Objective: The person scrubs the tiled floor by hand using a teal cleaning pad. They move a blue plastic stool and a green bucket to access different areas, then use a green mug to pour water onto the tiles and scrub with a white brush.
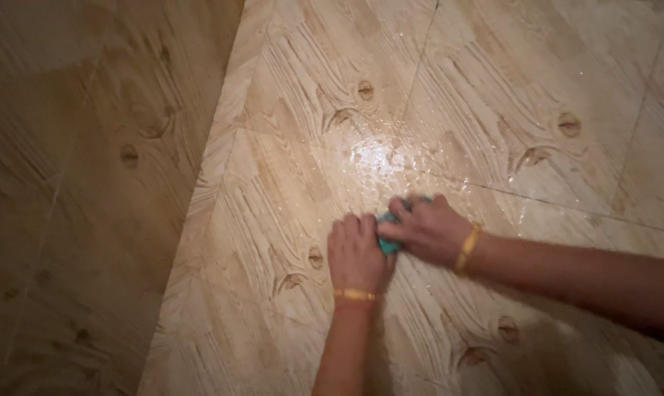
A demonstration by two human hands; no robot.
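Gold bangles sit on both wrists, one point(355, 295) at the lower centre of the frame and one point(467, 249) to the right of centre. Above the nearer bangle, the left hand point(355, 253) lies palm down on the pale wood-grain tiled floor point(273, 293), its fingers curled and touching the edge of a small teal cloth point(387, 242). Just beyond and to the right, the right hand point(427, 229) is clenched over that cloth, covering most of it, so only a strip of teal shows between the two hands; whether it is a rag or a sponge is hard to tell from so little.

Farther up, near the middle of the frame, a wet glare point(376, 154) spreads across the tiles, and fine droplets glint toward the upper right. A dark grout line point(566, 202) runs from the hands toward the right edge. Along the left side of the frame a darker, shaded wood-grain wall surface point(75, 198) meets the floor.

The risks look to lie in the wetness: with weight pressed forward onto slick tile, either hand could likely slide and the cloth squirt out from under the fingers. The bangles may scrape the glaze if the wrists drop. Water pushed toward the left could pool at the wall joint.
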